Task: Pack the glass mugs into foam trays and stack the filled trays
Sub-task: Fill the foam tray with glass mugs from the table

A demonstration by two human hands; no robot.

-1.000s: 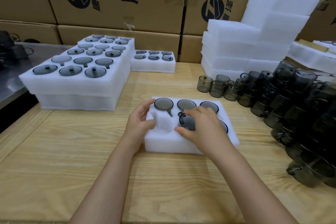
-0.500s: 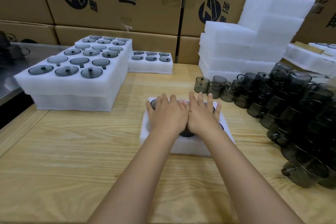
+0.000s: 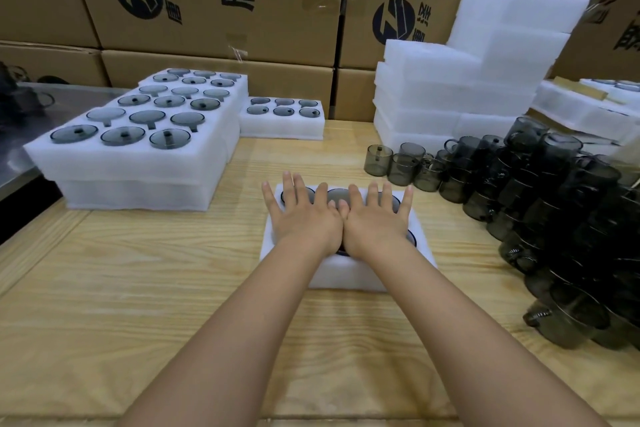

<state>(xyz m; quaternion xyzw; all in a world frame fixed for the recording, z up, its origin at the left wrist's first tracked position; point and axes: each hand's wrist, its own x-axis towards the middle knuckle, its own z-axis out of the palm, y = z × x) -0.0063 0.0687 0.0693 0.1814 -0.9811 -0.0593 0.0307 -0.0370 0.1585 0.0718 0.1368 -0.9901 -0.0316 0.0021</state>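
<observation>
As hands press flat, foam tray holding glass mugs

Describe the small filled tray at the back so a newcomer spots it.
Start at the cardboard boxes behind the wooden table. At their foot, between the taller filled stack on the left and the blank foam blocks on the right, sits a foam tray. It is the only untouched single-layer tray, holding six mugs.

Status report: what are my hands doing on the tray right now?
Left hand and right hand open, flat, pressing on the foam tray. Dark mugs seated under the palms. Nothing in the way.
</observation>
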